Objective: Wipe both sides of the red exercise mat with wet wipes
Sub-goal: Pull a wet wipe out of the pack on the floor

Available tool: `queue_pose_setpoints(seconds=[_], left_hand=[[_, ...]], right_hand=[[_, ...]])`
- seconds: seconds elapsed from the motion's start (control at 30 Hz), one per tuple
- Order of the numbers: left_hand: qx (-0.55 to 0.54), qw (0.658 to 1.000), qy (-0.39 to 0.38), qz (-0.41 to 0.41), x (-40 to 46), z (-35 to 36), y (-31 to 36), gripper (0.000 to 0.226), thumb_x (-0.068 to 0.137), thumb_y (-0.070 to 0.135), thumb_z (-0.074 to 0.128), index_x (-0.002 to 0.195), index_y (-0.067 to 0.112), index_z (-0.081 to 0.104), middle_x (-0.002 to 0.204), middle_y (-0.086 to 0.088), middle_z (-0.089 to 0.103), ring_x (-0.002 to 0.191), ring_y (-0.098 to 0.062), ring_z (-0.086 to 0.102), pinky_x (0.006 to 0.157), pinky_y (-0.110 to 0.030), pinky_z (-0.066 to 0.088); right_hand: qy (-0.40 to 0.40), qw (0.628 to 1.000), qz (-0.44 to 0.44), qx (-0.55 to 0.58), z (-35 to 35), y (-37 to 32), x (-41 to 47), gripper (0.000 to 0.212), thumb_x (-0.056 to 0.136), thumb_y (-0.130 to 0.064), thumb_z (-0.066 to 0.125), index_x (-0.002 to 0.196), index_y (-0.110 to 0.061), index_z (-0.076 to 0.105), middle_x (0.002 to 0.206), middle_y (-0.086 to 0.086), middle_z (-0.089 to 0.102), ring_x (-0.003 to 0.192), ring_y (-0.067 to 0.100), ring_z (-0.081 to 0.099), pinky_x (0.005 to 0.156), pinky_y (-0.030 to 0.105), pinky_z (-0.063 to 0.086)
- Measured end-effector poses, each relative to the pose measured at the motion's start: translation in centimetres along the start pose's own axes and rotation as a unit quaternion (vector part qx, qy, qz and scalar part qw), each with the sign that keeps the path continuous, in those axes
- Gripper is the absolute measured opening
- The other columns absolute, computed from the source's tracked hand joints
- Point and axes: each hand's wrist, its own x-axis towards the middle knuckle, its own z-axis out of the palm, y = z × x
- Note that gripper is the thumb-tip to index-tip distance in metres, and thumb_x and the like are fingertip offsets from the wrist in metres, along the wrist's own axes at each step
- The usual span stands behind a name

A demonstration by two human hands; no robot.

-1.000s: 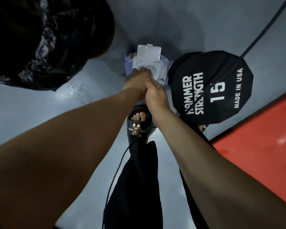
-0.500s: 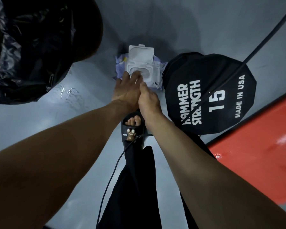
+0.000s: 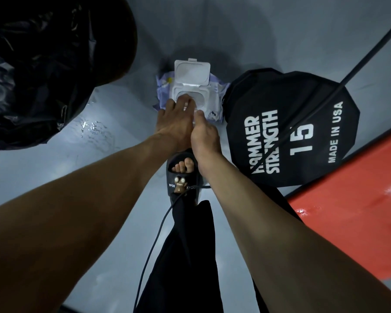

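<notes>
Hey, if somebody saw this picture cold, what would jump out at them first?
Probably the two bare arms reaching down the middle, left hand and right hand meeting at the open wet wipes pack on the grey floor. Right beside the pack sits a black Hammer Strength 15 weight, with the red exercise mat at the right edge. A crumpled black plastic bag fills the upper left.

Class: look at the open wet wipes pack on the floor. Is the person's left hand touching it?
Touching. The head view shows the left hand with fingers laid flat on the wet wipes pack, at its opening under the raised lid.
</notes>
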Motion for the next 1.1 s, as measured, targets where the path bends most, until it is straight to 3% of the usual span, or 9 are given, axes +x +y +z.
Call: queue_pose_setpoints(seconds=[0.13,0.3,0.37,0.47,0.57,0.63,0.67,0.8,1.1], left_hand=[[-0.034,0.999,-0.008,0.040,-0.1,0.0,-0.9,0.059,0.097,0.033,0.063,0.149,0.013,0.044,0.156,-0.012,0.034,0.136,-0.039,0.036,0.106,-0.050,0.043],[-0.100,0.991,0.077,-0.051,1.3,-1.0,-1.9,0.034,0.101,0.022,0.051,0.132,0.022,0.065,0.135,-0.010,0.059,0.129,-0.033,0.052,0.095,-0.044,0.049],[-0.061,0.992,0.100,-0.055,2.0,-1.3,-1.5,0.028,0.103,0.024,0.048,0.118,0.020,0.072,0.122,-0.011,0.066,0.115,-0.035,0.062,0.079,-0.038,0.045],[-0.047,0.987,0.125,-0.085,3.0,-1.4,-1.2,0.028,0.103,0.030,0.050,0.108,0.020,0.075,0.109,-0.012,0.071,0.103,-0.036,0.067,0.074,-0.034,0.039],[-0.047,0.982,0.153,-0.099,3.5,-1.1,-1.0,0.028,0.102,0.034,0.052,0.107,0.020,0.076,0.106,-0.012,0.072,0.102,-0.035,0.067,0.077,-0.035,0.041],[-0.050,0.981,0.160,-0.096,3.8,-0.8,-0.7,0.028,0.102,0.035,0.052,0.108,0.020,0.076,0.106,-0.011,0.072,0.103,-0.036,0.067,0.082,-0.036,0.043],[-0.052,0.981,0.164,-0.092,3.8,-0.6,-0.8,0.028,0.102,0.035,0.052,0.107,0.020,0.075,0.106,-0.011,0.072,0.103,-0.036,0.067,0.083,-0.037,0.044],[-0.075,0.980,0.173,-0.066,3.8,-0.3,-0.8,0.027,0.098,0.032,0.050,0.099,0.016,0.072,0.100,-0.009,0.072,0.095,-0.035,0.066,0.082,-0.040,0.047],[-0.091,0.987,0.132,0.017,0.2,-1.8,-2.2,0.018,0.096,0.032,0.057,0.096,0.014,0.053,0.094,-0.002,0.054,0.082,-0.027,0.053,0.071,-0.036,0.036]], right_hand=[[0.010,1.000,-0.003,0.006,0.3,0.0,-0.7,0.056,0.108,-0.049,0.030,0.132,-0.013,0.064,0.130,0.012,0.067,0.119,0.028,0.063,0.105,0.045,0.049],[0.024,1.000,0.003,0.017,-0.3,-0.2,0.3,0.052,0.110,-0.043,0.029,0.140,-0.010,0.056,0.144,0.011,0.056,0.130,0.030,0.052,0.094,0.032,0.038],[0.032,0.999,0.004,0.044,-0.3,0.0,0.9,0.054,0.110,-0.044,0.030,0.147,-0.011,0.050,0.152,0.010,0.049,0.137,0.028,0.047,0.104,0.033,0.035],[0.053,0.996,0.000,0.078,-0.1,0.2,1.5,0.053,0.110,-0.043,0.031,0.147,-0.011,0.051,0.153,0.010,0.049,0.139,0.026,0.046,0.117,0.035,0.031],[0.050,0.993,-0.014,0.102,-0.5,0.9,2.6,0.053,0.111,-0.038,0.030,0.117,-0.005,0.072,0.115,0.003,0.068,0.111,0.014,0.058,0.112,0.028,0.030],[0.053,0.992,0.005,0.112,-0.7,1.0,3.1,0.055,0.112,-0.037,0.031,0.086,-0.013,0.073,0.080,-0.010,0.056,0.080,0.003,0.050,0.099,0.024,0.031],[0.052,0.993,0.009,0.104,-0.6,1.0,3.2,0.057,0.112,-0.038,0.030,0.083,-0.014,0.073,0.077,-0.011,0.051,0.073,0.000,0.046,0.091,0.021,0.030],[0.040,0.995,-0.015,0.094,-0.2,1.5,3.6,0.062,0.111,-0.043,0.026,0.119,-0.001,0.072,0.101,-0.002,0.057,0.073,-0.007,0.042,0.085,0.017,0.027],[0.008,0.996,0.018,0.089,-0.2,1.5,1.8,0.062,0.108,-0.054,0.025,0.129,-0.010,0.063,0.139,0.008,0.058,0.128,0.025,0.053,0.099,0.031,0.033]])
